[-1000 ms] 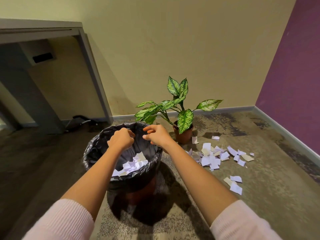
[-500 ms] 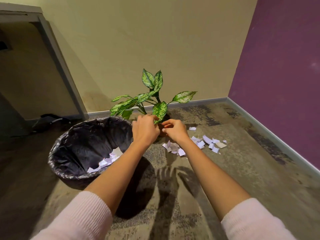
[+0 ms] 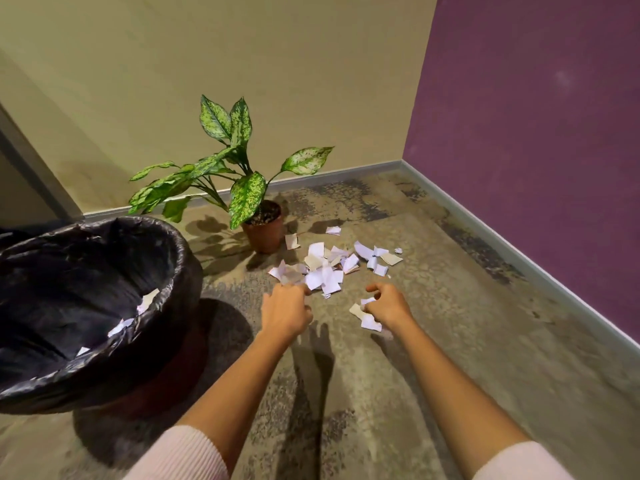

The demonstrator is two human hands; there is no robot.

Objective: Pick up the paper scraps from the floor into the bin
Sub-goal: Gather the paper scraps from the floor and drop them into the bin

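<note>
I see the main heap of scraps [image 3: 329,268] just ahead of my half-curled, empty left hand [image 3: 285,311] (nearer than my right hand [image 3: 386,306], curled over two strays; whether it grips them I cannot tell).

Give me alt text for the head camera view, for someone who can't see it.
Two hands reach down to paper scraps on a carpeted floor: the left hand at the pile's near edge, the right hand over a few separate scraps. A black-lined bin holding some scraps stands to the left, a potted plant behind the pile.
</note>
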